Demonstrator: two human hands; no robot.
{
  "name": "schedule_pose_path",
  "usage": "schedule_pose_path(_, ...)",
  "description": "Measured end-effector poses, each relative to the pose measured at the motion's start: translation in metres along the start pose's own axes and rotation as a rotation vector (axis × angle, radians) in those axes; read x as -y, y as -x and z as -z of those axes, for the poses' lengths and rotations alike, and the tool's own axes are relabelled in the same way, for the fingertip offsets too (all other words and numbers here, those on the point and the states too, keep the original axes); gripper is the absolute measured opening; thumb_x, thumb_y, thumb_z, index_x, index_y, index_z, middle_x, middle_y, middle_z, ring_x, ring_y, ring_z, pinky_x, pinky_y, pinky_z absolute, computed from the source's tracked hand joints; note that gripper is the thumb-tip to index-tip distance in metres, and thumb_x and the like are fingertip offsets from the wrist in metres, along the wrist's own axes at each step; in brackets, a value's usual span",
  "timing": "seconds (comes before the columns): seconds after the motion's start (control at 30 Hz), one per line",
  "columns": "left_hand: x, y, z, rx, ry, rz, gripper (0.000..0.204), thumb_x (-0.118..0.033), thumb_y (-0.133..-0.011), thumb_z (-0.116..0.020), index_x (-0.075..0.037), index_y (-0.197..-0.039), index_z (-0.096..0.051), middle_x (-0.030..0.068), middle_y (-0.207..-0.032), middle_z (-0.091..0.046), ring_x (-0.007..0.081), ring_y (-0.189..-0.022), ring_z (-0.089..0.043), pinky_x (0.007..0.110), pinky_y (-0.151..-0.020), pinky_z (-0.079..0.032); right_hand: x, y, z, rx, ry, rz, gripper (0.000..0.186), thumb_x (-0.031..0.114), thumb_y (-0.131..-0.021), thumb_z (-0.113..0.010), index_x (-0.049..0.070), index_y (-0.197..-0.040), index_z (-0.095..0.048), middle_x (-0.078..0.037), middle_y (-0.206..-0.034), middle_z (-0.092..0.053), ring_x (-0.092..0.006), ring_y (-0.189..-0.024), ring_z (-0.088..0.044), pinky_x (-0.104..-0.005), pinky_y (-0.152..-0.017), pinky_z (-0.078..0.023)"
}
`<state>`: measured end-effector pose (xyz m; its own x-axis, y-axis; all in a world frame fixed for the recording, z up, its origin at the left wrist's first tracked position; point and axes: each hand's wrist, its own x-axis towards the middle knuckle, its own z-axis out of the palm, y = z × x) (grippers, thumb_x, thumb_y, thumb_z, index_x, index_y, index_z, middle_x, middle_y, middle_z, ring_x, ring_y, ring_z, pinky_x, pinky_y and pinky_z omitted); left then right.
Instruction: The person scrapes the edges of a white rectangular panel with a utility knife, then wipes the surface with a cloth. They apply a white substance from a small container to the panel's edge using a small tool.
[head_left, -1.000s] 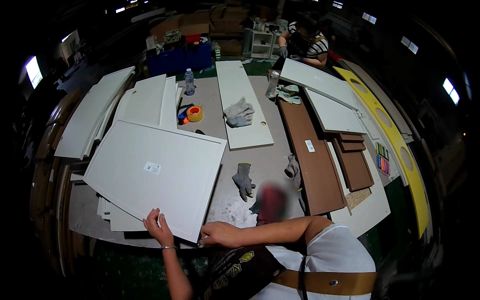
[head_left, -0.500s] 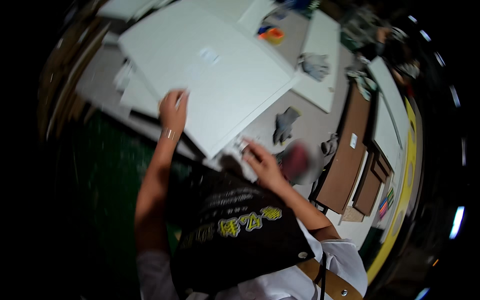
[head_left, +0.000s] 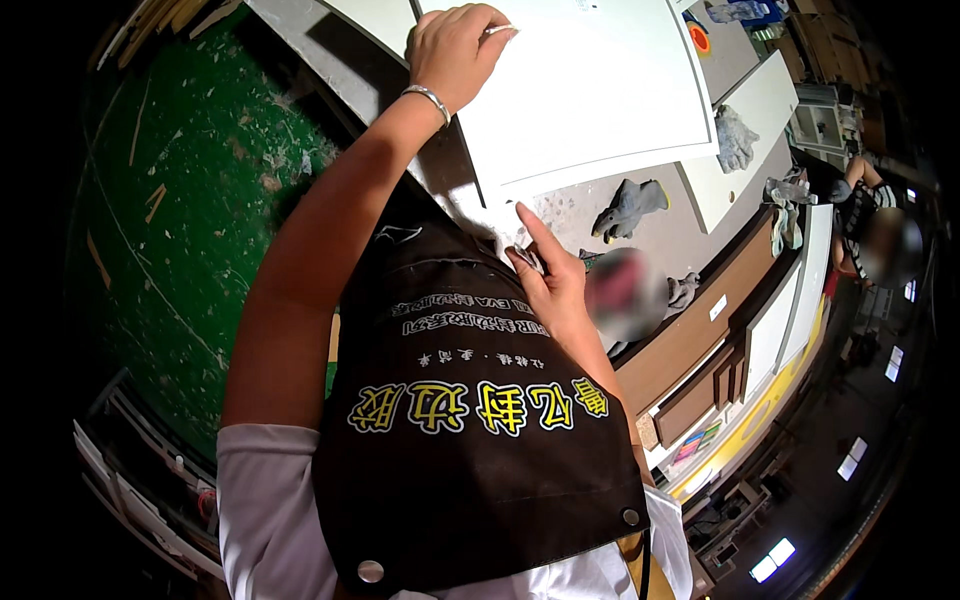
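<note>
A large white panel (head_left: 590, 90) lies on the grey worktable, its near corner close to my body. My left hand (head_left: 455, 55) is over the panel's left edge, fingers closed in a pinch on a small white scrap (head_left: 497, 30) whose kind I cannot make out. Just off the near corner, my right hand (head_left: 552, 275) has its index finger stretched toward the panel. Between that hand's thumb and curled fingers sits a small dark and silvery piece (head_left: 528, 259), too small to name.
Right of the panel lie a dark grey glove (head_left: 630, 208) and a pale glove (head_left: 735, 138) on another white board (head_left: 770, 95). Brown panels (head_left: 705, 290) are stacked on the right. An orange tape roll (head_left: 698, 38) sits farther back. Another person (head_left: 870, 215) is at the far right.
My view has shifted, so the panel and table sit higher in the picture. My left arm reaches farther forward along the panel's left edge; my right hand stays by the near corner.
</note>
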<state>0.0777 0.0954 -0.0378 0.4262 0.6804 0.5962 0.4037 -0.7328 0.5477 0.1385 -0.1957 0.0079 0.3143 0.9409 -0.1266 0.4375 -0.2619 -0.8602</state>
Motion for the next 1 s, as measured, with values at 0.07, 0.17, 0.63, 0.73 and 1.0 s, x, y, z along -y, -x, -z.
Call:
schedule_pose_path(0.07, 0.0, 0.001, -0.002, -0.004, -0.005, 0.005, 0.017, -0.028, -0.095, -0.066, -0.011, -0.098, -0.07, 0.0027, -0.087, -0.073, 0.0232, -0.082, -0.067, 0.037, -0.087, -0.045, 0.01, -0.009, 0.004, 0.055, 0.082, -0.065, 0.068, 0.0, -0.086, -0.071, 0.016, -0.148, -0.049, -0.024, -0.11, -0.07, -0.0321, -0.081, -0.071, -0.0319, -0.075, -0.054)
schedule_pose_path(0.17, -0.003, -0.002, 0.0, 0.003, 0.021, 0.039, 0.017, -0.026, -0.093, -0.066, -0.009, -0.095, -0.068, 0.0065, -0.088, -0.07, 0.0273, -0.085, -0.065, 0.04, -0.087, -0.045, 0.01, -0.023, -0.001, 0.058, 0.095, -0.022, 0.072, -0.001, -0.085, -0.069, 0.02, -0.15, -0.045, -0.022, -0.102, -0.07, -0.0342, -0.078, -0.069, -0.0348, -0.073, -0.054)
schedule_pose_path(0.63, -0.011, -0.003, 0.001, 0.013, 0.045, 0.11, 0.015, -0.02, -0.088, -0.066, -0.006, -0.091, -0.063, 0.0135, -0.088, -0.065, 0.0358, -0.09, -0.061, 0.046, -0.084, -0.045, -0.015, -0.007, -0.003, 0.062, -0.19, 0.004, 0.031, 0.012, -0.089, -0.076, 0.004, -0.118, -0.07, -0.012, -0.106, -0.074, -0.0153, -0.093, -0.069, -0.0279, -0.081, -0.053)
schedule_pose_path(0.73, -0.012, -0.005, 0.002, 0.031, 0.056, 0.114, 0.016, -0.021, -0.088, -0.067, -0.006, -0.092, -0.064, 0.0135, -0.089, -0.065, 0.0355, -0.091, -0.061, 0.046, -0.084, -0.046, 0.005, -0.007, 0.012, 0.089, -0.153, -0.215, 0.035, 0.023, -0.102, -0.059, 0.004, -0.131, -0.059, -0.006, -0.086, -0.065, -0.0128, -0.078, -0.059, -0.028, -0.076, -0.049)
schedule_pose_path(1.0, -0.022, 0.007, 0.039, 0.286, 0.693, 0.439, 0.014, -0.01, -0.096, -0.063, 0.0, -0.104, -0.066, 0.0067, -0.096, -0.069, 0.0132, -0.091, -0.064, 0.03, -0.088, -0.051, 0.022, -0.018, 0.034, -0.052, -0.231, -0.133, 0.033, 0.019, -0.106, -0.048, 0.007, -0.137, -0.049, -0.005, -0.093, -0.058, -0.0134, -0.081, -0.054, -0.0288, -0.077, -0.046)
